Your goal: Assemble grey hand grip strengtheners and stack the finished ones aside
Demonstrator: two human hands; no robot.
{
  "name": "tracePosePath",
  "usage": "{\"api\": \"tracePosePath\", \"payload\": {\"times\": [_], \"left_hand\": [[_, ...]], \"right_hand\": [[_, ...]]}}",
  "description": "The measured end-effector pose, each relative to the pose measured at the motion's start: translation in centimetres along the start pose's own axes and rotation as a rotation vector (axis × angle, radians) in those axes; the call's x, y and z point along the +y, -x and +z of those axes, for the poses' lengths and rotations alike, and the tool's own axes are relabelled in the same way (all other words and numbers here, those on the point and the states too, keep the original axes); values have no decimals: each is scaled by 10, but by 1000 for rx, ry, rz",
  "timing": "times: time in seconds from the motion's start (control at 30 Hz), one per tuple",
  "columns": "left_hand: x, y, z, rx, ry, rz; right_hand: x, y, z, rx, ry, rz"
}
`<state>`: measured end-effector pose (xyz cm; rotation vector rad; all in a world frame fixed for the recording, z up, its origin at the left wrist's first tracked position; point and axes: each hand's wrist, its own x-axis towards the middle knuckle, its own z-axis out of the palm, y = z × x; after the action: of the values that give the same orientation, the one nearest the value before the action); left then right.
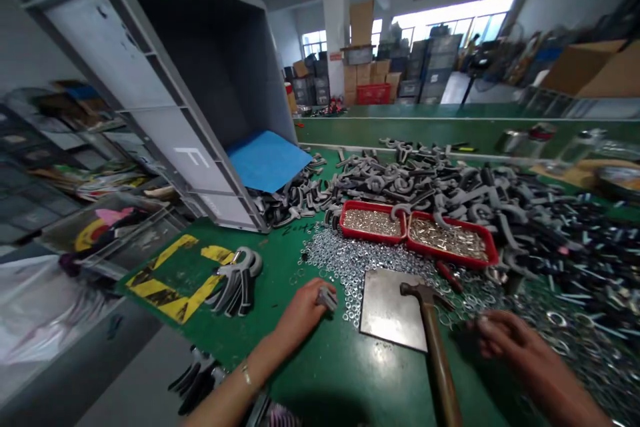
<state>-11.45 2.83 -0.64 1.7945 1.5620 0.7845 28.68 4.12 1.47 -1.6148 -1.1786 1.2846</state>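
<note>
One small grey fitting (327, 298) sits clamped in the left hand (300, 315) near the worktop's (330, 380) near edge, beside spilled nuts (345, 273); the right hand (513, 340), fingers drawn together, on what I cannot tell, hangs just past a hammer (435, 353) resting on a steel plate (393, 310).

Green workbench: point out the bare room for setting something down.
Bare green bench runs between the left hand and the steel plate, and another patch sits between the washers and the small grey hook bundle. Crowded: the right side, where grey hooks and red trays fill the bench.
</note>
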Motion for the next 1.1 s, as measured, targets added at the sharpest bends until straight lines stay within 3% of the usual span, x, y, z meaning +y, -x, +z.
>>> {"api": "tracePosePath", "payload": {"times": [0.07, 0.13, 0.23, 0.43, 0.57, 0.63, 0.83, 1.1], "left_hand": [[-4, -20, 8, -48, -202, 98], [-6, -36, 16, -77, -308, 116], [-8, -48, 21, -63, -294, 104], [2, -25, 21, 31, -85, 11], [29, 6, 40, -14, 544, -211], [45, 17, 50, -68, 722, -281], [71, 23, 60, -84, 788, -372], [74, 23, 68, -157, 779, -366]], "right_hand": [[-2, 21, 67, -233, -212, 17], [-2, 41, 117, -339, -380, 43], [-2, 55, 150, -445, -566, 121], [2, 52, 145, -434, -762, 324], [5, 49, 145, -470, -813, 360], [3, 48, 146, -521, -825, 342], [-4, 51, 142, -520, -723, 127], [-3, 52, 131, -452, -554, 8]]}}
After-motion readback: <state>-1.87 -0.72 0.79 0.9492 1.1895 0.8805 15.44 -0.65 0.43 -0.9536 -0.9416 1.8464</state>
